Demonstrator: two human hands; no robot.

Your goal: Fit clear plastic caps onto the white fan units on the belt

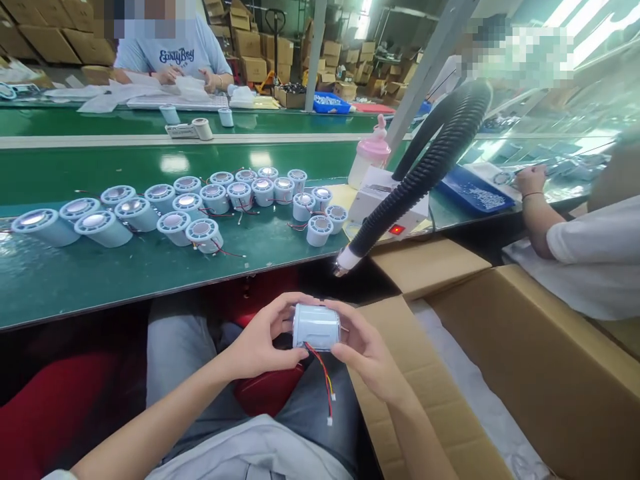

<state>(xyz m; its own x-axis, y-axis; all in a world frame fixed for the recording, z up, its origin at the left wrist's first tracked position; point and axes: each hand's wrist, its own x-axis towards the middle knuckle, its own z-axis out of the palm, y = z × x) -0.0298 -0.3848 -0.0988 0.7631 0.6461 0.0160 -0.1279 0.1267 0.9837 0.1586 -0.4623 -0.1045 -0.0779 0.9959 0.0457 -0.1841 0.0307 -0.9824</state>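
A light-blue cylindrical motor housing (317, 327) lies on its side between my two hands, held above my lap. My left hand (267, 337) grips its left end, thumb below and fingers over the top. Around the right end, my right hand (367, 347) is closed with its thumb near the lower edge. Red, yellow and black wires (325, 373) hang from the housing's underside and end in small white connectors. On the green bench beyond, several similar light-blue housings (173, 223) stand in a loose group, with thin wires beside them.
A black corrugated hose (415, 180) with a metal tip leans from a white box (383, 200) with a lit red switch. A pink-capped bottle (370, 157) stands behind it. At right are an open cardboard box (540, 353), a blue tray (475, 187) and a co-worker's arm (545, 213). Another person (173, 57) sits opposite.
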